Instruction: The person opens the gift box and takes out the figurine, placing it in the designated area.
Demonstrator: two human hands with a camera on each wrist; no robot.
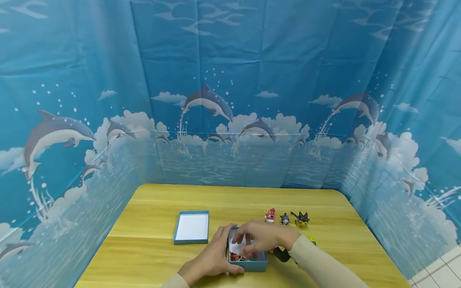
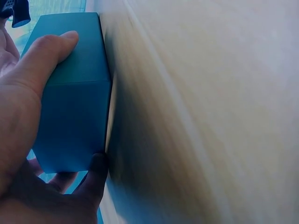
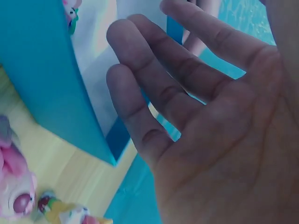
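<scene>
My left hand [image 1: 215, 253] holds an open blue box [image 1: 256, 267] at its left side. In the left wrist view its thumb lies on one blue wall [image 2: 74, 126] and its fingers reach round another. Over the box hangs my right hand [image 1: 264, 236], fingers loosely bent and apart; nothing shows in its grasp. The right wrist view has its palm and fingers [image 3: 131, 46] in front of the white inside of the box. Small red, pink and green toy figures [image 1: 236, 257] lie at the near end inside, partly hidden by the right hand.
A shallow blue lid [image 1: 192, 226] with a white inside lies left of the box. Behind the right hand stand a red-pink figure [image 1: 270, 216], a dark grey figure [image 1: 284, 219] and a black-yellow figure [image 1: 301, 219]. A pink toy [image 3: 16, 191] sits beside the box.
</scene>
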